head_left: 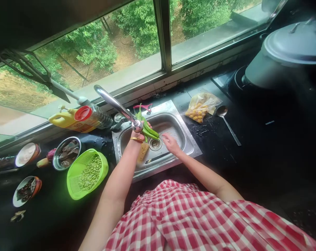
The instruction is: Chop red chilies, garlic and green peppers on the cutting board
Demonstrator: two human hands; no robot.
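My left hand (140, 134) is closed round a bunch of long green chilli peppers (147, 127), holding them just under the spout of the steel tap (116, 104) over the steel sink (189, 139). My right hand (170, 143) hovers in the basin beside the drain (155, 144), fingers loosely spread and holding nothing. A dark knife (156, 158) lies on the sink floor below both hands. A gold bangle sits on my left wrist.
A green colander of beans (88, 172) stands left of the sink, with a steel bowl (67, 152), small dishes (27, 154) and a yellow oil bottle (76, 118). Right of the sink lie a plastic bag of yellow pieces (199, 106), a spoon (227, 123) and a lidded pot (285, 55).
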